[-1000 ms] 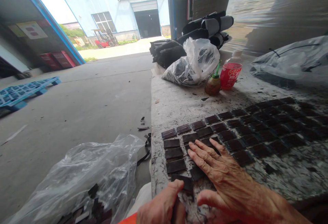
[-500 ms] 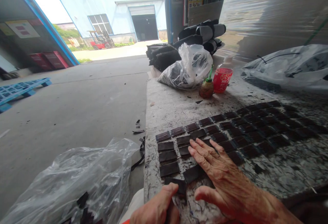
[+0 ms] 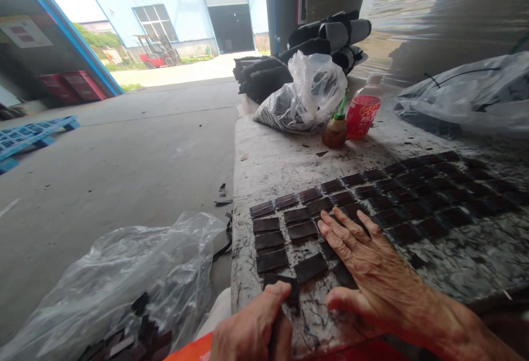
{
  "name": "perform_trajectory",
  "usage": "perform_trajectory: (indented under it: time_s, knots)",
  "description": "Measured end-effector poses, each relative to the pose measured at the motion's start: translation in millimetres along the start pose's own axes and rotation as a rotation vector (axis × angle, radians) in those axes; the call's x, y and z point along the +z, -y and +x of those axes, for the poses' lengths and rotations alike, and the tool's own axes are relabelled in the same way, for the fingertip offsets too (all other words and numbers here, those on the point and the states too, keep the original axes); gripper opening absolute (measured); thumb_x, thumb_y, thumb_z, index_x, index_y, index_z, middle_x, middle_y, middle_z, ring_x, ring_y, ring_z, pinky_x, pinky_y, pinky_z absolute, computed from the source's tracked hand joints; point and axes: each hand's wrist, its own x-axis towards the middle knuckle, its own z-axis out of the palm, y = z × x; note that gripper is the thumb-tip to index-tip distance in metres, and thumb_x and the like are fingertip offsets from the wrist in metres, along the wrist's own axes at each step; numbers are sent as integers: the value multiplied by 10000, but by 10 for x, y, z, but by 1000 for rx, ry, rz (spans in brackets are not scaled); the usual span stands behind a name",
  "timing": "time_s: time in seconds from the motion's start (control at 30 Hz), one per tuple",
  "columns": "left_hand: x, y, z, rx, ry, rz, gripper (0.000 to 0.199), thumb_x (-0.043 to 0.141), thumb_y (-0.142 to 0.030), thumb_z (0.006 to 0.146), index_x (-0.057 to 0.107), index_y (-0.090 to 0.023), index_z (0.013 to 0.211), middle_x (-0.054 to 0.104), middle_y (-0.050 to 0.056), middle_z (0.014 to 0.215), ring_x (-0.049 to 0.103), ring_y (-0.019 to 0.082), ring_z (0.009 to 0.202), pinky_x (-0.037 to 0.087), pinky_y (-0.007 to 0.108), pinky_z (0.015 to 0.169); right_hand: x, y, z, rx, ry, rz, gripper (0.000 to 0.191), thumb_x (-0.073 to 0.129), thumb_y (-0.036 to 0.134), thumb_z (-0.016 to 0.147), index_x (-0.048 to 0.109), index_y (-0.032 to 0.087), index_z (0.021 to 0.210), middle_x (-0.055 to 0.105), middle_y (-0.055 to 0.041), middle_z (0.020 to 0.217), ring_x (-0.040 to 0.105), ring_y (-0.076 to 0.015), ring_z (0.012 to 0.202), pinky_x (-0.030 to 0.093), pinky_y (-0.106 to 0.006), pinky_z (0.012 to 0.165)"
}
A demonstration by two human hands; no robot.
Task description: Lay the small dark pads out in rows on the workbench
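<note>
Thin black rectangular pieces (image 3: 270,260) lie in rows on the worktable (image 3: 256,168). The farther ones look glossy, with clear film edges. My left hand (image 3: 256,325) is closed near the front edge, its thumb pressing over a black rectangular piece (image 3: 281,283). Its curled fingers are partly hidden, and something dark shows below the thumb. Flat over the rows lies my right hand (image 3: 363,262), fingers spread, the fingertips touching several pieces. Those under its palm are hidden. Between both hands another black piece (image 3: 311,268) sits slightly turned.
Behind the rows stand a squat bottle with a green spout (image 3: 334,129), a red-labelled bottle (image 3: 364,110) and a tied plastic bag (image 3: 303,96). Black rolls (image 3: 264,77) lie at the back. A clear bag (image 3: 157,256) with black pieces is at lower left, below the table edge.
My right hand has slid a little to the right, uncovering more of the pieces on its left. My left hand stays on the same piece. The camera view has tilted slightly downward.
</note>
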Motion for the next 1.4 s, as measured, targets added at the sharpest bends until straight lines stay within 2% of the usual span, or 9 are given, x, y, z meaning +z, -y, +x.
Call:
perform_trajectory:
  time_s: [0.17, 0.27, 0.37, 0.43, 0.6, 0.8, 1.0, 1.23, 1.4]
  knots:
    - [-36, -71, 29, -6, 3, -1, 338, 410, -110, 830, 473, -164, 1158, 683, 24, 1001, 650, 70, 860, 470, 99, 768, -16, 12, -55, 20, -19, 22, 859, 406, 705, 810, 382, 32, 1343, 375, -181, 1405, 231, -341, 1324, 202, -560, 1024]
    - [-14, -106, 25, 33, 35, 73, 375, 388, -101, 816, 453, -127, 1185, 684, 29, 847, 659, 103, 678, 517, 157, 598, -99, 62, -85, -17, -50, 59, 830, 422, 689, 815, 393, 50, 1342, 325, -171, 1435, 203, -364, 1329, 200, -581, 1021]
    - [27, -138, 31, 77, 100, 198, 425, 344, -95, 821, 417, -102, 1240, 603, -16, 659, 596, 120, 507, 449, 202, 403, -173, 120, -96, -117, -79, 94, 744, 458, 669, 811, 487, 97, 1285, 383, -145, 1408, 227, -388, 1313, 202, -594, 1001]
    - [61, -173, 40, 110, 98, 284, 439, 328, -85, 832, 400, -101, 1264, 565, -32, 624, 572, 125, 475, 419, 222, 367, -194, 147, -98, -142, -115, 101, 682, 496, 650, 804, 554, 115, 1223, 440, -154, 1365, 264, -400, 1294, 219, -594, 982]
    - [152, -262, 23, 151, 33, 390, 431, 412, -77, 835, 399, -98, 1265, 509, -61, 583, 533, 129, 446, 412, 245, 370, -172, 180, -116, -130, -131, 137, 457, 585, 458, 821, 606, 152, 1160, 516, -111, 1305, 288, -375, 1288, 248, -565, 991]
    - [213, -219, -49, 184, 67, 331, 495, 544, -189, 825, 389, -30, 1268, 530, -40, 632, 538, 129, 471, 413, 246, 372, -122, 218, -142, -103, -58, 230, 471, 636, 280, 773, 554, 197, 1229, 523, -5, 1309, 240, -318, 1320, 173, -515, 1054]
    - [192, -229, -23, 176, 92, 328, 449, 485, -123, 838, 394, -48, 1271, 532, -37, 630, 547, 128, 471, 414, 244, 380, -93, 282, -126, -41, -154, 294, 392, 630, 311, 783, 617, 154, 1142, 590, -45, 1226, 333, -314, 1274, 204, -498, 1055]
    - [112, -255, 38, 205, 57, 342, 310, 396, -108, 893, 461, -103, 1195, 490, -59, 570, 520, 101, 419, 345, 239, 360, -102, 219, -140, -152, -116, 204, 495, 595, 406, 826, 563, 74, 1192, 546, -146, 1261, 305, -360, 1285, 263, -548, 1007]
    - [103, -257, 16, 182, 66, 310, 301, 386, -132, 907, 469, -86, 1193, 500, -49, 581, 527, 102, 437, 349, 240, 367, -139, 225, -82, -182, -91, 233, 440, 594, 365, 829, 572, 129, 1199, 559, -87, 1262, 318, -334, 1284, 260, -504, 1016]
